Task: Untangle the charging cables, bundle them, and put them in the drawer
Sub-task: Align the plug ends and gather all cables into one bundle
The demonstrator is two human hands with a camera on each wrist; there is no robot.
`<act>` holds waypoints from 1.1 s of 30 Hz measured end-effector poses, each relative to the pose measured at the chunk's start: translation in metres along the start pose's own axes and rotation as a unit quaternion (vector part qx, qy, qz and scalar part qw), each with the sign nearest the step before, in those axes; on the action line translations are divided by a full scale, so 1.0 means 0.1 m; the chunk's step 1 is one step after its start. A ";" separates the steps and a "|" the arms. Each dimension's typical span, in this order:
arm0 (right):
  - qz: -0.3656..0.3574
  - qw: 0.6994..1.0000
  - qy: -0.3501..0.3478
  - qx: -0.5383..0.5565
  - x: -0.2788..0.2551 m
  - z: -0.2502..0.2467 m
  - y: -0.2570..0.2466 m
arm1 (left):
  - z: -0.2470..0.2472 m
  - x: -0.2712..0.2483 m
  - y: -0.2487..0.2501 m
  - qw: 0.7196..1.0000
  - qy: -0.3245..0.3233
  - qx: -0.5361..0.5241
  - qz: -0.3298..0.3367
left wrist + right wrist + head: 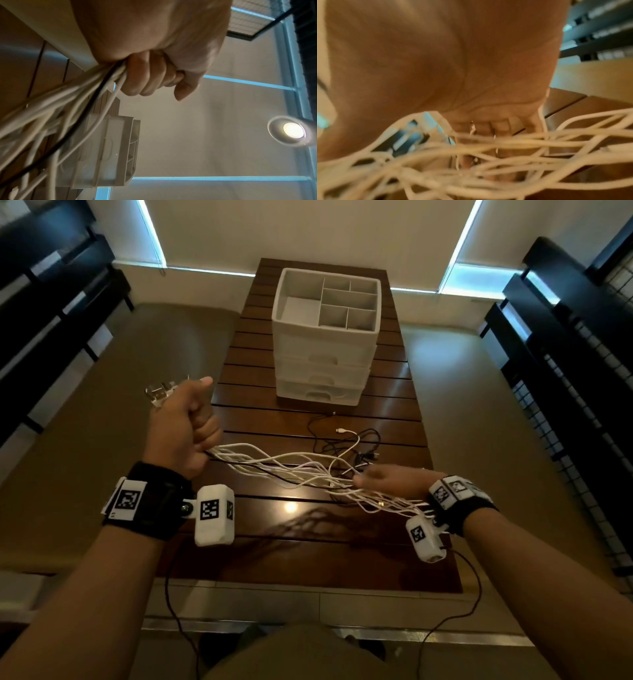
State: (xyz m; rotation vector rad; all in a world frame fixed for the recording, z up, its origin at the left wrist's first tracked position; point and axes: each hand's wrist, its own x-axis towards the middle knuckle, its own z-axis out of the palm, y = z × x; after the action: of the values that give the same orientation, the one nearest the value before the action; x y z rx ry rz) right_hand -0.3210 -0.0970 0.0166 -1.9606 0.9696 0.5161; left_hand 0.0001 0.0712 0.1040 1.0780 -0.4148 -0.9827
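Glossy slatted wood table [394,419], matt white plastic drawer unit [322,350].

Head looks down; wrist views close under cables [301,470].

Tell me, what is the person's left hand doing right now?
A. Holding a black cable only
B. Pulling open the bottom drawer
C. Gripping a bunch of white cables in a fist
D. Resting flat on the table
C: the left hand is curled into a fist around the white cables, which trail across the wooden table toward the right hand; the drawer unit stands untouched farther back.
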 end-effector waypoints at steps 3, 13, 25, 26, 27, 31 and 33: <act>0.001 0.983 0.162 0.090 0.01 -0.18 0.01 | -0.10 -0.03 0.00 0.999 -0.010 -0.025 -0.023; 0.096 0.990 0.047 -0.087 0.62 0.04 -0.17 | -0.12 -0.20 0.06 0.997 -0.061 -0.026 -0.038; -0.039 0.969 0.228 0.092 0.78 0.06 -0.39 | -0.02 -0.24 0.11 0.995 -0.090 -0.029 -0.043; -0.037 0.963 0.235 0.126 0.71 0.01 -0.33 | -0.03 -0.24 0.10 0.995 -0.089 -0.030 -0.044; -0.041 0.961 0.230 0.147 0.63 -0.05 -0.27 | -0.03 -0.23 0.10 0.995 -0.088 -0.032 -0.045; -0.086 0.944 0.222 0.230 0.37 -0.22 -0.03 | -0.04 -0.19 0.09 0.994 -0.085 -0.043 -0.052; -0.111 0.916 0.239 0.304 0.32 -0.23 -0.05 | -0.02 -0.17 0.06 0.993 -0.088 -0.046 -0.059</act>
State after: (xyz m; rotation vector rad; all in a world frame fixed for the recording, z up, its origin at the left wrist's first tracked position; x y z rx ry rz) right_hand -0.2983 -0.1282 0.0102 -1.6034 1.0233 -0.3874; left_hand -0.0045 0.0873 0.1113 0.9438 -0.4478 -1.1959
